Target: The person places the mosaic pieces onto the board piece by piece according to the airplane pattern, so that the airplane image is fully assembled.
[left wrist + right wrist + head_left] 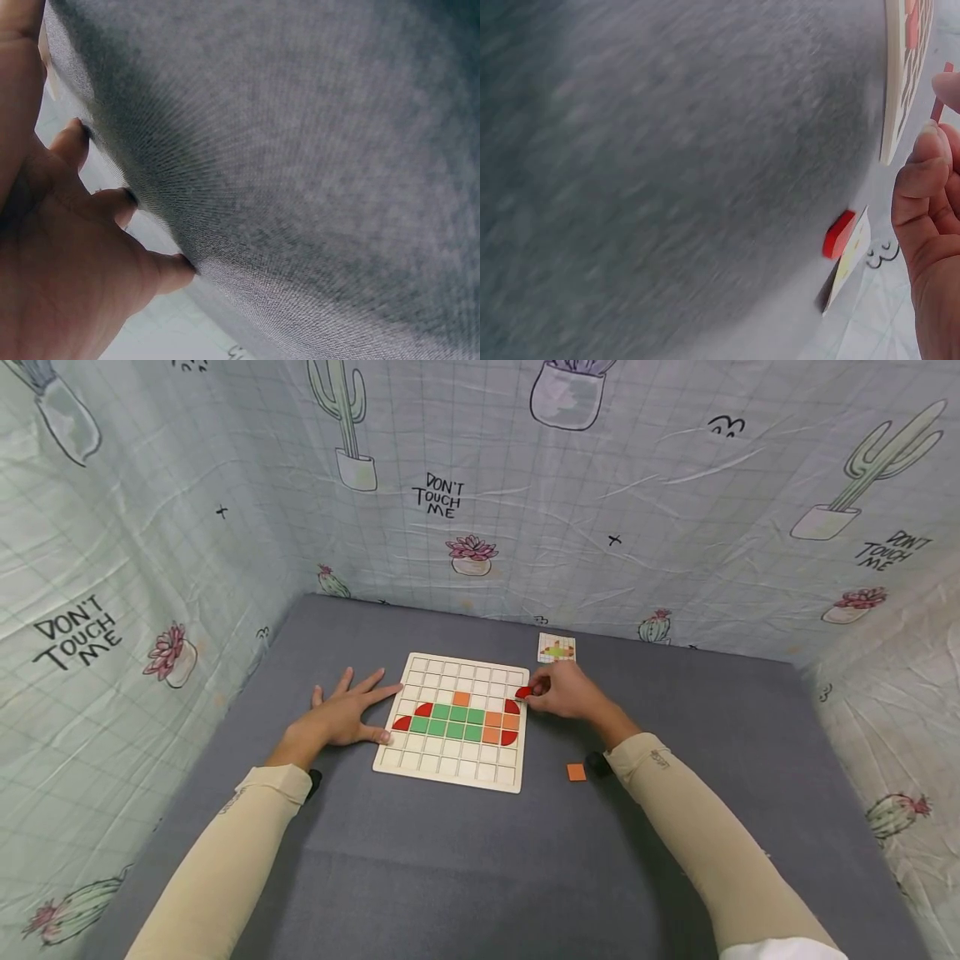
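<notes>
A pale square grid board (442,768) lies on the grey cloth, with green and orange square tiles and red quarter-round tiles set in its cells. My left hand (337,717) rests beside it with fingers spread, the thumb and forefinger touching its left edge. Only cloth and that hand (82,247) fill most of the left wrist view. Over the board's right edge, my right hand (564,690) pinches a red quarter-round tile (523,692). The right wrist view shows this tile edge-on (937,111) between thumb and fingertips, above the surface.
A small pattern card (557,647) lies behind my right hand. In the right wrist view a red piece (839,234) lies next to the card (855,244). One loose orange square tile (576,772) is near my right wrist. Printed cloth walls (495,485) enclose the table.
</notes>
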Available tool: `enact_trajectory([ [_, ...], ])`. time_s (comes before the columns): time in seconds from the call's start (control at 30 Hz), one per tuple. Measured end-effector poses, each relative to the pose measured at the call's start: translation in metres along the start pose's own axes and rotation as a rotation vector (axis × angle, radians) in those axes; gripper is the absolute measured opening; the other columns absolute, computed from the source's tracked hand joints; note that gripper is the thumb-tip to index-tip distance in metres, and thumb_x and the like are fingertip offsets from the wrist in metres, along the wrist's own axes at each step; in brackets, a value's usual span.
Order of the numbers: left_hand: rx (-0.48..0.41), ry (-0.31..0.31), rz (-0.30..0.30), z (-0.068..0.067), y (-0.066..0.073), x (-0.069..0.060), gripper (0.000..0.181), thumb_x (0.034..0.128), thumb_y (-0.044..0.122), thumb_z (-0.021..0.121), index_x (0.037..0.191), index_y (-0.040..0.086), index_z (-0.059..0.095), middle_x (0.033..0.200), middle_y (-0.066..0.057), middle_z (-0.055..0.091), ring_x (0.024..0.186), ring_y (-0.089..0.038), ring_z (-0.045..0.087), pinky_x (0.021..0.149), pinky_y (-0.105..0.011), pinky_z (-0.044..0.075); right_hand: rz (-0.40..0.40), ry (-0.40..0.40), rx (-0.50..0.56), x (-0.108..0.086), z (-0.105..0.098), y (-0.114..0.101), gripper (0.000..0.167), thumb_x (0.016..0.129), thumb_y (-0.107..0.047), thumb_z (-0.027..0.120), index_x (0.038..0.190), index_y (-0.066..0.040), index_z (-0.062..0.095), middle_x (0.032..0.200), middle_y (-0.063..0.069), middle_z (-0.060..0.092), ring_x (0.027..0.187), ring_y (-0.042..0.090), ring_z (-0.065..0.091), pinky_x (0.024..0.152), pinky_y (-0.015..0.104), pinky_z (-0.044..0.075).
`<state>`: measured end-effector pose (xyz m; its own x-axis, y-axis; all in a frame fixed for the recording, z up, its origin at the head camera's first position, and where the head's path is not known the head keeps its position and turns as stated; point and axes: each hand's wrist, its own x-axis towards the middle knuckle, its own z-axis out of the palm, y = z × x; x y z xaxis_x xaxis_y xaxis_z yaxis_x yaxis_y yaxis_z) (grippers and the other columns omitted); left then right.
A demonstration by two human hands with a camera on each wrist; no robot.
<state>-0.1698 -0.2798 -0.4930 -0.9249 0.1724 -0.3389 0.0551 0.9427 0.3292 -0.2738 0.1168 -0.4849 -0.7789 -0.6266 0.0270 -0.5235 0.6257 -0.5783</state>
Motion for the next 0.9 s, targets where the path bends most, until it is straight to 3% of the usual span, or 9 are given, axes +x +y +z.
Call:
enact_trajectory([
  [0.9, -0.002, 0.015, -0.002, 0.001, -0.001, 0.000, 0.104, 0.0798, 0.066, 0.078, 0.166, 0.040, 0.026, 0.179, -0.003, 0.003, 0.161, -0.052, -0.008, 0.114, -0.088, -0.001, -0.030, -0.050, 0.032, 0.041, 0.026, -0.029, 0.015, 0.090, -0.012, 0.076, 0.099, 0.000, 0.078, 0.089, 0.010, 0.075, 0.077, 0.017, 0.065, 0.073, 0.030, 0.054],
])
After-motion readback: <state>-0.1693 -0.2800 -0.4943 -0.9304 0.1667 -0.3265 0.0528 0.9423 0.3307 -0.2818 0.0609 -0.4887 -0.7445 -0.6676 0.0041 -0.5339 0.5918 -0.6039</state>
